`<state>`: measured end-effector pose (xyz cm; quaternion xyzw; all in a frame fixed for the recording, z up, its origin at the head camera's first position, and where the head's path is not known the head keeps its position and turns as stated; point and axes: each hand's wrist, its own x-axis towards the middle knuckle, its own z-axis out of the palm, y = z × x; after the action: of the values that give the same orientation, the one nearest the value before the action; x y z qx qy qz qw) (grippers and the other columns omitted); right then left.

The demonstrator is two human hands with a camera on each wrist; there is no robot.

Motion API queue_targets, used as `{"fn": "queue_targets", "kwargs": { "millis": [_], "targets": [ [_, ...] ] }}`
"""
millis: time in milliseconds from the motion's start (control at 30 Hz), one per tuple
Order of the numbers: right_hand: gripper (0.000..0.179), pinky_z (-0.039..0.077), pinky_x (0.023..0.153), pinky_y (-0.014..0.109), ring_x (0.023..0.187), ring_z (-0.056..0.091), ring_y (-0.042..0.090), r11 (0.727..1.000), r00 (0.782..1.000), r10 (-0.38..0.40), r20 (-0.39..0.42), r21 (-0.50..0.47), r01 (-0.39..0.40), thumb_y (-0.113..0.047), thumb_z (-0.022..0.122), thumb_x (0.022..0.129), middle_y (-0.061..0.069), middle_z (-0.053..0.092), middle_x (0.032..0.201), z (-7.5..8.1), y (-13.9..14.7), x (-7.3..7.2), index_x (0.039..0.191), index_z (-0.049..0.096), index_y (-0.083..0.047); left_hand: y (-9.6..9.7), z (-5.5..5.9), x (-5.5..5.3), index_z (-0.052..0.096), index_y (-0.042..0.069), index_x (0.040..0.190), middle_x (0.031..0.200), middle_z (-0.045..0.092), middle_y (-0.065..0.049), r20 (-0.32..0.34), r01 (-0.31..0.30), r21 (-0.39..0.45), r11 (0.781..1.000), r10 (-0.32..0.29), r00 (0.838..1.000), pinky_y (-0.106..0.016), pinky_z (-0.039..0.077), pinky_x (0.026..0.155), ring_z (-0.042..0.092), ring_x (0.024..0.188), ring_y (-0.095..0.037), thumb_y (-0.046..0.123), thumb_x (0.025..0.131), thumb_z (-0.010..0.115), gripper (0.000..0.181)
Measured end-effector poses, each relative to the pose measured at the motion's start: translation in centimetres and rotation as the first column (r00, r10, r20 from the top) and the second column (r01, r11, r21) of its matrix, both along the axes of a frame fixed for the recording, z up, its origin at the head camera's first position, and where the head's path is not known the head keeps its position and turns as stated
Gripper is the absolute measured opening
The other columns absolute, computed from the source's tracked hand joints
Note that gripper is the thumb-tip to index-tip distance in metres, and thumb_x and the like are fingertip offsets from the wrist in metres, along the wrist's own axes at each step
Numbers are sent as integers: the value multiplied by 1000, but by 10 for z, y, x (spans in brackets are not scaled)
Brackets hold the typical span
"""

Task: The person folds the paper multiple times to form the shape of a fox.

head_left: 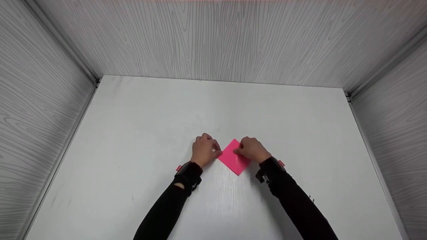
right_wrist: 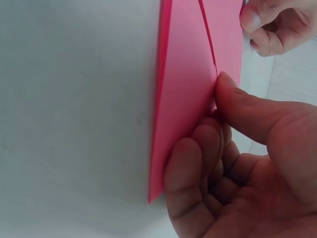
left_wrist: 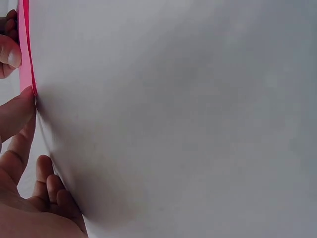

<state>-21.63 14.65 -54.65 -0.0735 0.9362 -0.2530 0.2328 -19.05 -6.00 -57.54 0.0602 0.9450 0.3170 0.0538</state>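
Observation:
A pink sheet of folded paper (head_left: 230, 156) lies on the white table as a diamond, one corner toward the person. My left hand (head_left: 204, 150) pinches its left corner between thumb and index finger; the other fingers are loosely bent. On the right side, my right hand (head_left: 253, 149) pinches the edge of a flap near the middle of the paper. Up close in the right wrist view, a slit runs along the paper (right_wrist: 185, 74) up to the thumb of the right hand (right_wrist: 247, 168). Only a narrow strip of the paper (left_wrist: 25, 74) shows in the left wrist view.
The white tabletop (head_left: 150, 116) surrounds the paper. Grey wood-grain panels stand at the back (head_left: 213, 40), left and right. Black bands with small red tags sit on both wrists, over black sleeves.

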Motion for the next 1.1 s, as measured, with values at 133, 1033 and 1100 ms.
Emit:
{"fn": "queue_targets", "kwargs": {
  "millis": [133,1033,1100],
  "targets": [
    [26,42,64,25,73,53,16,1000,1000,16,-10,0,-16,-24,73,98,9,64,84,0,1,-1,96,68,2,9,1,-4,80,11,88,117,63,-13,9,-57,-30,998,58,998,-52,48,98,57,117,-36,24,89,85,14],
    [24,41,62,25,70,51,15,1000,1000,4,-9,8,-4,-23,73,99,4,60,77,-7,-1,0,94,68,0,54,-8,-42,63,14,79,110,57,-12,68,-288,-141,947,299,952,-51,43,98,54,110,-33,50,87,82,41],
    [24,41,63,26,71,52,15,1000,1000,-7,-10,11,7,-24,73,99,4,60,78,-6,-1,-1,94,69,0,54,-7,-43,63,13,79,110,57,-13,53,-286,-120,951,294,954,-51,43,97,54,109,-34,48,86,83,41]
  ]
}}
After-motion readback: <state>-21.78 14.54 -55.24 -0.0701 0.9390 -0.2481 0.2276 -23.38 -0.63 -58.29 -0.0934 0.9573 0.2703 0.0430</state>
